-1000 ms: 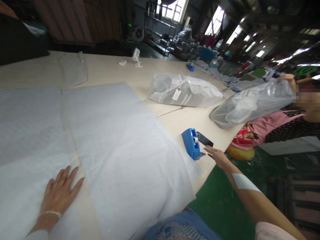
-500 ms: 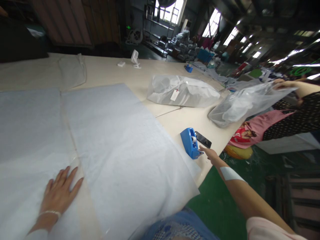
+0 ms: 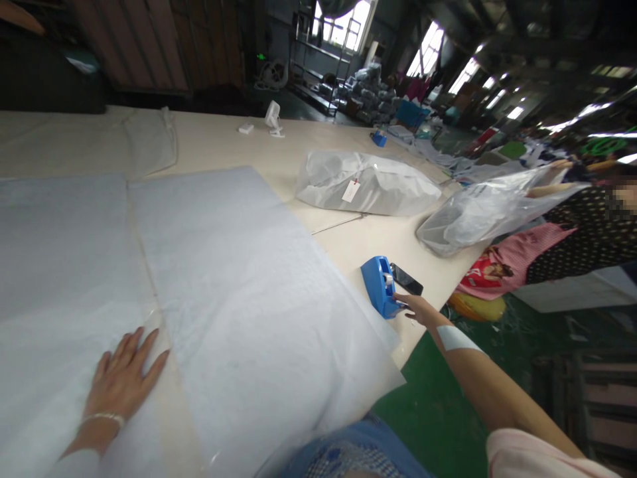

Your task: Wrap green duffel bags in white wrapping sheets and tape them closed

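My left hand (image 3: 122, 378) lies flat with fingers spread, on the seam between two pale translucent plastic sheets (image 3: 249, 285). A strip of clear tape seems to lie near its fingertips. My right hand (image 3: 416, 309) reaches to the cutter end of a blue tape dispenser (image 3: 377, 285). Its fingers are stretched out and apart, with the index finger against the dispenser's front. Whether a tape end touches the fingers is too small to tell. Just behind the dispenser lies a black phone (image 3: 407, 279).
A filled clear plastic bag with a tag (image 3: 368, 182) lies farther back on the table (image 3: 343, 242). At right a co-worker (image 3: 572, 232) handles another clear bag (image 3: 468, 212). A small white fan (image 3: 273, 118) and a second blue dispenser (image 3: 379, 139) stand at the back.
My right hand has moved slightly left, from beside the tape dispenser onto its cutter end. My left hand stays flat on the sheets. The co-worker's hands have shifted at the bag.
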`<act>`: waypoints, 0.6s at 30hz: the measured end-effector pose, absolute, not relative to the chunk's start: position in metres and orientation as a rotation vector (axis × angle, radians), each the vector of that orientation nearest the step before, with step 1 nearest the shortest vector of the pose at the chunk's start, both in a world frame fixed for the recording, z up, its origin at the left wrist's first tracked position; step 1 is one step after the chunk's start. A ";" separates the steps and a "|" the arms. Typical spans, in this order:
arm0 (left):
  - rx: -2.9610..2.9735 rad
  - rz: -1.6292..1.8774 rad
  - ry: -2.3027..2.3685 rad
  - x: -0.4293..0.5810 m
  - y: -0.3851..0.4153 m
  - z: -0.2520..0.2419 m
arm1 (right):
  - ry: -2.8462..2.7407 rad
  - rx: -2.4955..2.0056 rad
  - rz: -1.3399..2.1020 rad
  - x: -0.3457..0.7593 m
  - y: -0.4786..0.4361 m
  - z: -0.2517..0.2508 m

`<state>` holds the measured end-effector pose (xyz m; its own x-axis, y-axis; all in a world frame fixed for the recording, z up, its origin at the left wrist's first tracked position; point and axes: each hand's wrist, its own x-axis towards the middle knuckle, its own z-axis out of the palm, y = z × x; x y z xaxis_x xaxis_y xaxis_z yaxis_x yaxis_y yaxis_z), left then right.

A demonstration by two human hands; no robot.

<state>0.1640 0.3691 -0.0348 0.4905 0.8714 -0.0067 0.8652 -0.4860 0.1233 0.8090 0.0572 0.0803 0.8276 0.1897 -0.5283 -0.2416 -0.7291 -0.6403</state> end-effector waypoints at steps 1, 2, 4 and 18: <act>2.614 0.091 1.533 0.164 0.369 -0.034 | 0.033 -2.243 0.722 0.809 0.056 0.082; 2.615 0.097 1.536 0.165 0.369 -0.034 | 0.018 -2.213 0.689 0.808 0.054 0.083; 2.617 0.104 1.535 0.165 0.369 -0.035 | -0.038 -2.137 0.635 0.804 0.047 0.087; 2.702 0.130 1.524 0.164 0.368 -0.037 | -0.054 -2.088 0.584 0.761 -0.005 0.101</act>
<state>0.1640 0.3680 -0.0370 0.5146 0.8557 0.0547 0.8526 -0.5174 0.0731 0.7613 -0.0046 0.1013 0.8859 0.2600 -0.3843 -0.1847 -0.5623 -0.8061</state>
